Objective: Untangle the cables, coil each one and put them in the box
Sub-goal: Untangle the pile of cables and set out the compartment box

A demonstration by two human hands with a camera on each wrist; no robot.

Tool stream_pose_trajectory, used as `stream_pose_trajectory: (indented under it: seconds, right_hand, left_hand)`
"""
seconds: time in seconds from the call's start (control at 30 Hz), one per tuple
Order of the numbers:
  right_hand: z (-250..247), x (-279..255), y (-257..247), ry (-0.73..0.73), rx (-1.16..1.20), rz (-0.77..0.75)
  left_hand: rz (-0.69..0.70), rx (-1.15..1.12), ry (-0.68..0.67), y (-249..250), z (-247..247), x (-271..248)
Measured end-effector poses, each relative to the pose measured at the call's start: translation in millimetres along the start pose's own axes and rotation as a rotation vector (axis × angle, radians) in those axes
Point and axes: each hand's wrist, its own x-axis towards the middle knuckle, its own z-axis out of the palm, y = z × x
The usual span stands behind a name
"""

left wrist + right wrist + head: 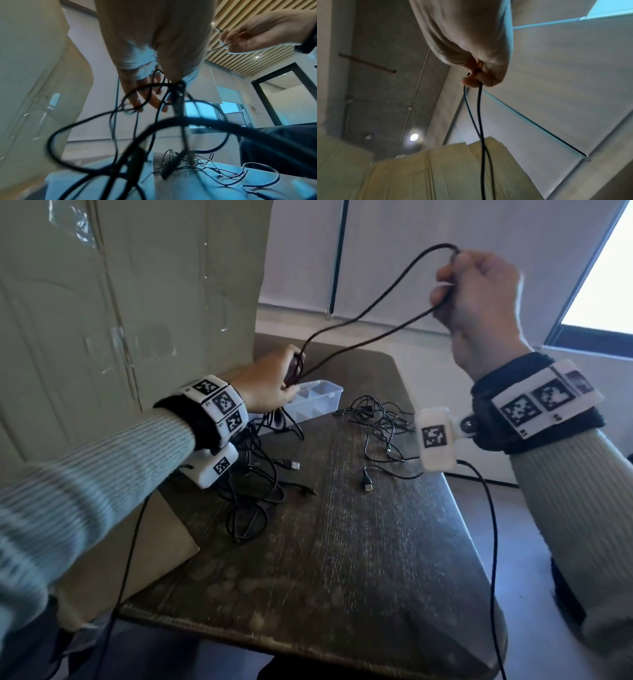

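A black cable (370,313) runs as a double strand between my hands above the table. My right hand (479,292) is raised high at the right and grips a loop of it in a fist (477,78). My left hand (270,385) is lower, over the clear plastic box (322,395), and pinches the cable's other end, from which more strands hang (154,102). A tangle of black cables (253,474) lies under my left wrist. A second tangle of thin cables (376,419) lies to the right of the box.
The dark wooden table (342,559) has bare surface toward me. A tall cardboard box (120,302) stands along its left side. A USB plug (367,486) and another (294,465) lie near the table's middle. Wrist camera leads hang off both arms.
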Motion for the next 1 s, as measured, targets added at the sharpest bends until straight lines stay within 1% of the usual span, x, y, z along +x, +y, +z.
stream_pose_trajectory:
  seconds: [0.07,0.13,0.2,0.23,0.27,0.3,0.33,0.4,0.43,0.47,0.5,0.53,0.6,0.63,0.67,0.73,0.8,0.83,0.9,0.97,1.0]
  right_hand:
    - [-9.7,9.5,-1.4,0.092,0.053,0.059]
    - [-16.6,13.1,3.2,0.145,0.047,0.108]
    - [-19.1,9.9,10.4,0.17,-0.098,0.096]
    - [-19.5,7.1,14.7,0.154,-0.23,0.074]
    - [-18.8,3.1,18.7,0.105,-0.375,0.052]
    - [-17.1,-1.7,23.3,0.016,-0.503,0.031]
    - [-14.7,-8.4,26.3,-0.106,-0.613,0.017]
    - [-9.1,-24.3,30.0,-0.446,-0.847,-0.017]
    - [-5.0,-33.5,31.1,-0.629,-0.936,-0.033]
    - [1.2,-44.4,31.4,-0.78,-0.998,-0.042]
    - [8.2,-52.7,34.1,-0.872,-1.045,-0.052]
    - [16.4,-59.7,38.7,-0.914,-1.076,-0.062]
    - [29.9,-67.6,50.4,-0.934,-1.065,-0.084]
    - [34.5,-69.0,55.7,-0.924,-1.002,-0.057]
    - [38.2,-69.8,59.0,-0.911,-0.929,0.001]
    - [40.1,-70.2,63.0,-0.898,-0.78,0.141]
    - [39.4,-70.1,62.0,-0.857,-0.678,0.207]
    - [38.6,-68.6,60.9,-0.825,-0.649,0.215]
    - [37.6,-62.8,59.2,-0.744,-0.586,0.229]
    - [37.1,-54.1,56.9,-0.63,-0.479,0.253]
    - [36.6,-50.1,53.5,-0.575,-0.383,0.272]
  left_hand:
    - [-0.078,0.011,0.016,-8.3,-0.3,-1.2]
    - [-0.11,0.025,-0.041,-10.9,-3.6,-1.9]
    - [-0.098,-0.024,-0.097,-9.3,-7.9,-3.2]
    - [-0.088,-0.041,-0.1,-7.7,-10.0,-3.2]
    - [-0.074,-0.041,-0.093,-4.3,-12.0,-2.0]
    - [-0.061,-0.034,-0.082,0.2,-14.4,-0.5]
    - [-0.044,-0.029,-0.066,6.1,-16.4,1.3]
    - [-0.029,-0.061,-0.035,19.6,-21.2,5.3]
    - [-0.023,-0.088,-0.027,25.8,-23.7,7.0]
    - [-0.007,-0.103,-0.015,31.0,-25.6,8.6]
    - [0.017,-0.095,0.005,36.6,-27.0,9.9]
    - [0.055,-0.062,0.03,42.4,-28.3,10.8]
    - [0.135,0.029,0.105,50.8,-29.7,11.1]
    - [0.156,0.069,0.152,52.9,-30.7,10.9]
    - [0.157,0.082,0.187,52.2,-30.6,11.1]
    - [0.155,-0.001,0.203,49.6,-32.2,8.4]
    - [0.18,-0.058,0.201,47.8,-32.4,5.4]
    - [0.177,-0.057,0.189,47.6,-31.3,3.0]
    - [0.105,-0.084,0.142,44.3,-25.2,1.0]
    - [-0.006,-0.263,0.043,42.0,-18.3,-2.4]
    - [-0.063,-0.335,-0.017,40.0,-14.4,-3.9]
